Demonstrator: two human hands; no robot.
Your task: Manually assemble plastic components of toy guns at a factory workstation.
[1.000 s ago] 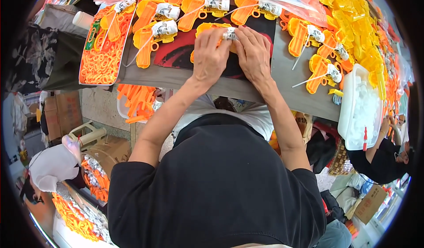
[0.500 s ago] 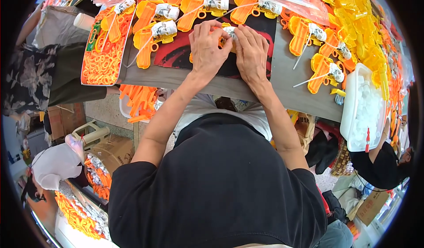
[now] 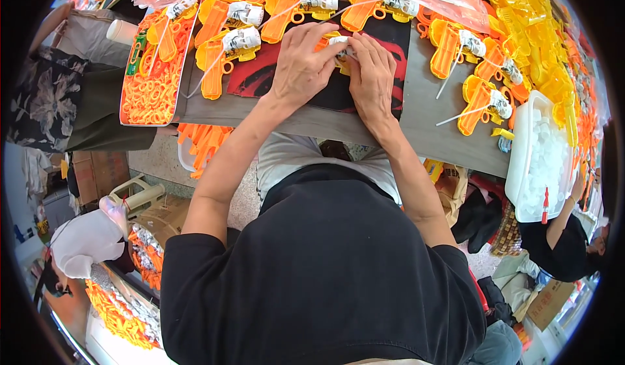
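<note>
Both my hands are together over a dark mat with red streaks (image 3: 252, 79) on the table. Between them is a partly covered toy gun (image 3: 339, 41), its white mechanism and a bit of yellow-orange shell showing. My left hand (image 3: 301, 67) has its fingers bent and grips the gun's left side. On the other side, my right hand (image 3: 372, 73) pinches it with curled fingers. The fingertips and most of the gun are hidden. Close by on the left lies another open toy gun half (image 3: 211, 62) with a white mechanism (image 3: 241, 40) and a thin pale strip.
More toy gun halves (image 3: 283, 13) line the back and right of the table. At left stands a tray of orange rings (image 3: 151, 103); at right, a white bin (image 3: 519, 189) of clear pieces and piled yellow shells (image 3: 521, 23). Other people sit around.
My left hand has shifted slightly left and up, with its fingers a little less curled over the toy gun. My right hand stays nearly in place.
</note>
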